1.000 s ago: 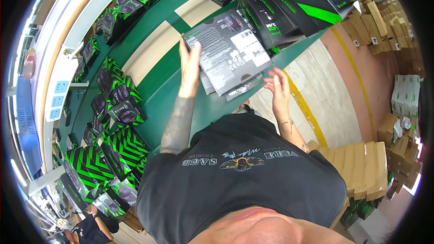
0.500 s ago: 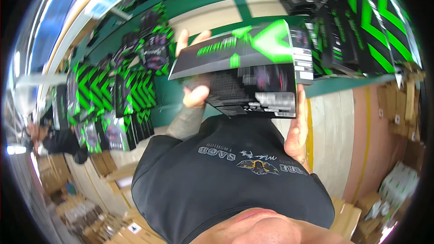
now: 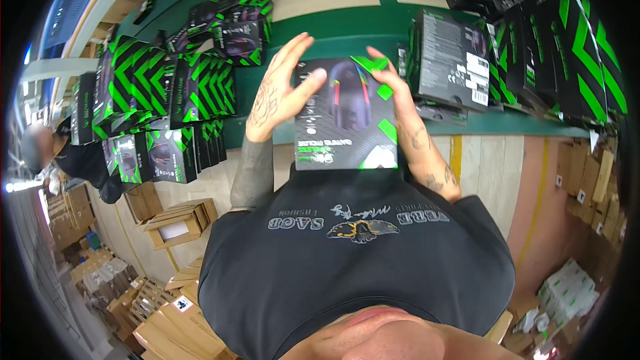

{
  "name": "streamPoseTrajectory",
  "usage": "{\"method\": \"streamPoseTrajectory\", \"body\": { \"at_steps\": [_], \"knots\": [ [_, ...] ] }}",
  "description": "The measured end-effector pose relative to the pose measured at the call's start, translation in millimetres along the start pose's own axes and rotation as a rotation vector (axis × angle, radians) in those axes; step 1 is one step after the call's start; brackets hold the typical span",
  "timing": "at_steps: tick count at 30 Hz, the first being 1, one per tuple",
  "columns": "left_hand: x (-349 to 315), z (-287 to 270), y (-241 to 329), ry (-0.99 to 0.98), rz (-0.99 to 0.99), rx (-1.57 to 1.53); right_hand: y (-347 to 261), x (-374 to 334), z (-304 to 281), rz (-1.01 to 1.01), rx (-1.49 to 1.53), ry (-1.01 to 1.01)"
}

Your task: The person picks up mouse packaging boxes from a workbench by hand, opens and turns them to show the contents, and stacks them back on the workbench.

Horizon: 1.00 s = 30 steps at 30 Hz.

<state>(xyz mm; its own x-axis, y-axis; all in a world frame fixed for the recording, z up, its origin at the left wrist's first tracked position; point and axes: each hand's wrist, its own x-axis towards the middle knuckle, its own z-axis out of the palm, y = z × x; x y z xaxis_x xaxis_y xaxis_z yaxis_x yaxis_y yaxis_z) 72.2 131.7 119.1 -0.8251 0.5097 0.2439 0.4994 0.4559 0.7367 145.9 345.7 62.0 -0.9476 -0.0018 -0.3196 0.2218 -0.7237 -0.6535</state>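
Observation:
A black and green mouse box, with a picture of a computer mouse on its broad face, is upright in front of my chest. My right hand is closed round its upper right corner, beside a green patch. At the upper left edge, my left hand has its fingers spread and its thumb over the edge of the box; I cannot tell if it touches. To the right lies a dark box with white labels, on top of another box.
Stacks of black boxes with green chevrons stand at the left of the green table. More boxes line its right side. Cardboard boxes lie on the floor behind, and a person in dark clothes is at far left.
The mouse box has turned from a tilted view of its edge and labelled side to its picture face. My left hand has opened, and my right hand has moved up to the box's top corner.

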Motion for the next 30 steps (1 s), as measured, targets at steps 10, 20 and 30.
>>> {"method": "streamPoseTrajectory", "body": {
  "at_steps": [10, 20, 30],
  "knots": [
    [-13, 51, -49, 0.101, 0.064, -0.325, 41, -26, -27, 0.164, -0.066, 0.088],
    [-5, -5, -81, -0.436, -0.095, -0.755, 75, -47, -60, 0.073, -0.124, -0.153],
    [41, 2, -117, -0.36, 0.0, -0.915, 50, 51, -63, 0.384, 0.233, -0.253]
  ]
}}
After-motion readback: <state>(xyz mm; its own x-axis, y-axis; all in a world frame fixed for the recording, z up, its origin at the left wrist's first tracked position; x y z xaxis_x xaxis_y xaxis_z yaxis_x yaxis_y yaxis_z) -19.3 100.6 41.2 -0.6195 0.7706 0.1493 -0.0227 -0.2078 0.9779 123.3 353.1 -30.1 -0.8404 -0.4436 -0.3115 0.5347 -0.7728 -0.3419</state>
